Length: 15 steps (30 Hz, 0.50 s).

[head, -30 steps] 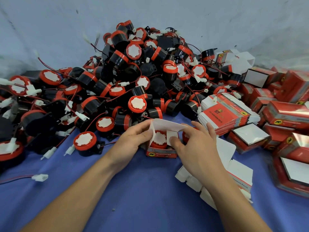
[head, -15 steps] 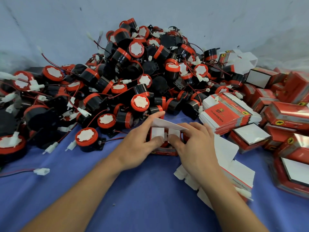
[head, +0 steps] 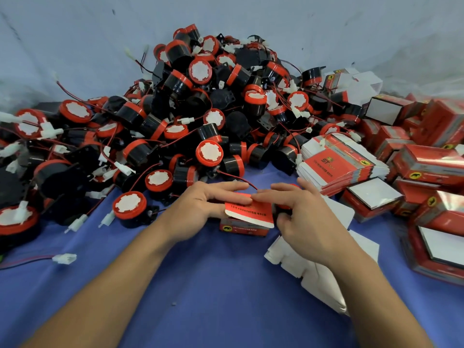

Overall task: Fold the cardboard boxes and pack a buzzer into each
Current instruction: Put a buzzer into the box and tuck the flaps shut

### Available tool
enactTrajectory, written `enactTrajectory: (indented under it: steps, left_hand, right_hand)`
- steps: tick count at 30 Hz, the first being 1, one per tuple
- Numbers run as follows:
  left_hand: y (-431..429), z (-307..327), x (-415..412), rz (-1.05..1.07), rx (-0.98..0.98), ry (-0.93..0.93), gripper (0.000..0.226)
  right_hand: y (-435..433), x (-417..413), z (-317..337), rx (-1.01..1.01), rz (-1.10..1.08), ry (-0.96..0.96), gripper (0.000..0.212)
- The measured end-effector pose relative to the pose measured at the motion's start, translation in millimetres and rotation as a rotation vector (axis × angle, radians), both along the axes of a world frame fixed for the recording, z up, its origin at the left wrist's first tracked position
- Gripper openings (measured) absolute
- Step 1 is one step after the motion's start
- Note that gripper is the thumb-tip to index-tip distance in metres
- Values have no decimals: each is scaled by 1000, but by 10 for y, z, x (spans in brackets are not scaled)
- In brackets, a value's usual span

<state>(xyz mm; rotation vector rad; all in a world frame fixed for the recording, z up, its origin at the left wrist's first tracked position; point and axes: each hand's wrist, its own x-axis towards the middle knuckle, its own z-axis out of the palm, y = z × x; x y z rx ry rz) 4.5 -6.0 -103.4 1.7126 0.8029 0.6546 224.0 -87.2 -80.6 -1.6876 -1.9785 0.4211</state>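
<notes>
My left hand [head: 200, 209] and right hand [head: 301, 217] press straight fingers on the glossy red cardboard box [head: 247, 217], sitting on blue cloth [head: 200, 285] by the buzzers [head: 209, 153]. Lid flap's down now; a moment ago its white inside faced up.

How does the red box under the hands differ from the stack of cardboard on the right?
The box is folded into shape, lid flap tilted over its top; the stack is flat, unfolded blanks. The box is one piece; the stack is many, piled. Both carry the same red print.
</notes>
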Motion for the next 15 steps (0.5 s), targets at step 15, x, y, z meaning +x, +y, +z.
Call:
enactTrajectory:
  steps: [15]
  left_hand:
    - [-171, -57, -64, 67, 494, 291, 41]
  right_hand:
    - [-18, -48, -96, 52, -7, 67, 45]
